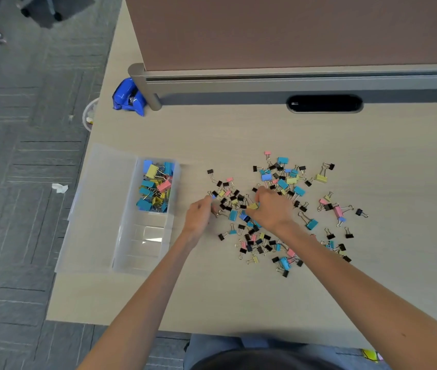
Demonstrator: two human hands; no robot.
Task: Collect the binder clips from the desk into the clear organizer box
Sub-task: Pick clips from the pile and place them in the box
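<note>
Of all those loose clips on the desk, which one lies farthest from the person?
The small pink clip at the pile's far edge, just beyond a bigger blue clip; every other loose one lies nearer the person.

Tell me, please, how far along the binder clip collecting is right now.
Started, well short of finished. Done: a heap of clips occupies the far compartment of the clear organizer box; its nearer compartments look empty. In hand: the left hand and right hand are both down in the scattered clips, fingers curled; whether either holds one is unclear. Left: most of that scatter lies loose on the desk.
</note>
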